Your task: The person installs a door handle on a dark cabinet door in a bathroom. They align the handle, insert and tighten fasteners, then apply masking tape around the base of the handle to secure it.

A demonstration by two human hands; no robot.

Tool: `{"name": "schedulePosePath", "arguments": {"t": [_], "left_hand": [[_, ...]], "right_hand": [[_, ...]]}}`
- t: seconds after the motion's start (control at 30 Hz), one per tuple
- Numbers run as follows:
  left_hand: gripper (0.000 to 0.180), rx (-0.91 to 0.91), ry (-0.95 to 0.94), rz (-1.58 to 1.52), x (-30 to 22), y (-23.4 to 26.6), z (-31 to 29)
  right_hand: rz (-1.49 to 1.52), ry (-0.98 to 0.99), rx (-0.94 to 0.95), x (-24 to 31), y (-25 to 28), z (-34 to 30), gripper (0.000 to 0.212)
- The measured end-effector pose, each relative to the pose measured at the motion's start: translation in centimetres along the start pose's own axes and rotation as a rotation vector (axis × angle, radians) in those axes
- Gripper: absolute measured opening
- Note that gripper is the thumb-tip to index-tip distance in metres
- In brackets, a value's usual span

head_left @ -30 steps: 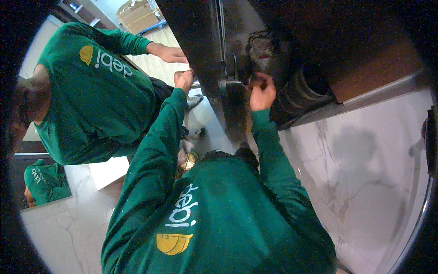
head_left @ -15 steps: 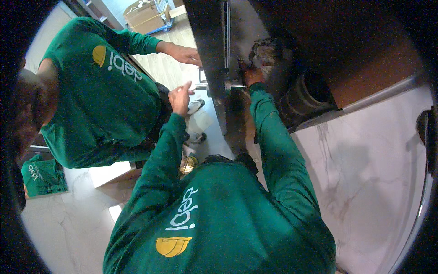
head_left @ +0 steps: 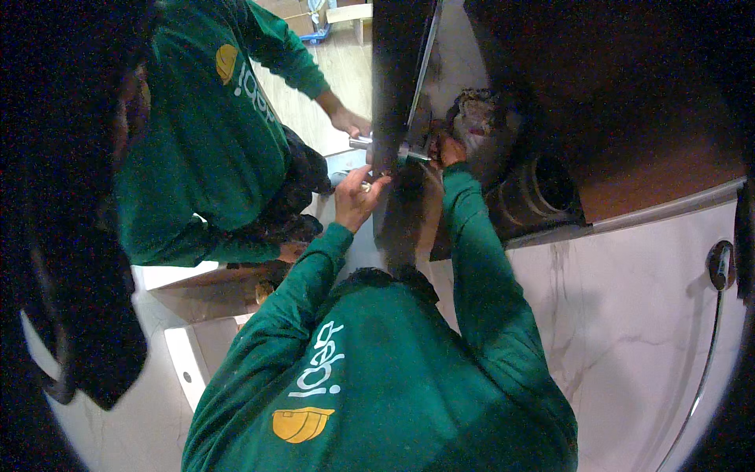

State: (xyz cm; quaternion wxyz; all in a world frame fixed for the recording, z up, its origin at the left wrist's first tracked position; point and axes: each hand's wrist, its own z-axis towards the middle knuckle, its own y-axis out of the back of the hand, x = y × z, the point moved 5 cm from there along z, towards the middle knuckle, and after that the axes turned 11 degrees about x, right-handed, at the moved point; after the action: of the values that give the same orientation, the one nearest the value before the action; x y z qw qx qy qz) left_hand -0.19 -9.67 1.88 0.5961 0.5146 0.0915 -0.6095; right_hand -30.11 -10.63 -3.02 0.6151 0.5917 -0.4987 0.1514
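Note:
A dark door [head_left: 395,102] stands nearly edge-on ahead of me, with a silver door handle [head_left: 415,153] on its right side and another lever [head_left: 360,143] on its left. My right hand [head_left: 451,150] is closed at the end of the right-side handle; its fingertips are partly in shadow. On the other side, my left hand [head_left: 358,200] is by the door's face below the left lever. Its thumb and fingers are drawn together around a small pale thing too small to name. A co-worker's hand [head_left: 350,123] reaches to the left lever.
Close on my left stands the co-worker in a green sweatshirt [head_left: 204,149]. To the right are a dark ribbed cylindrical bin [head_left: 535,187], a crumpled bundle [head_left: 476,114] and a marble-look wall [head_left: 566,315] with a shower hose [head_left: 708,346]. A cardboard box [head_left: 291,16] lies beyond the doorway.
My view has shifted, and the door appears farther right. My left hand has come in against the door, its fingers drawing together. The co-worker's hand has moved down to the lever.

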Motion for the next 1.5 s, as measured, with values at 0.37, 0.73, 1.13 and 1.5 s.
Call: {"name": "schedulePosePath", "arguments": {"t": [0.37, 0.73, 1.13, 1.5], "left_hand": [[0.021, 0.009, 0.080, 0.104, 1.4, -0.3, 1.6], [0.018, 0.071, 0.193, -0.007, 3.3, 0.9, 1.3], [0.018, 0.013, 0.137, 0.033, 1.9, 1.1, 1.3], [0.021, 0.052, -0.028, 0.234, 3.8, 1.2, 1.6]], "right_hand": [[0.844, -0.018, -0.049, -7.2, -0.9, -1.9, 0.048], [0.827, -0.194, -0.036, -10.4, -2.6, -10.4, 0.045], [0.857, -0.247, 0.025, -13.4, -4.0, -13.5, 0.041], [0.847, -0.305, 0.075, -16.8, -4.3, -13.9, 0.026]]}}
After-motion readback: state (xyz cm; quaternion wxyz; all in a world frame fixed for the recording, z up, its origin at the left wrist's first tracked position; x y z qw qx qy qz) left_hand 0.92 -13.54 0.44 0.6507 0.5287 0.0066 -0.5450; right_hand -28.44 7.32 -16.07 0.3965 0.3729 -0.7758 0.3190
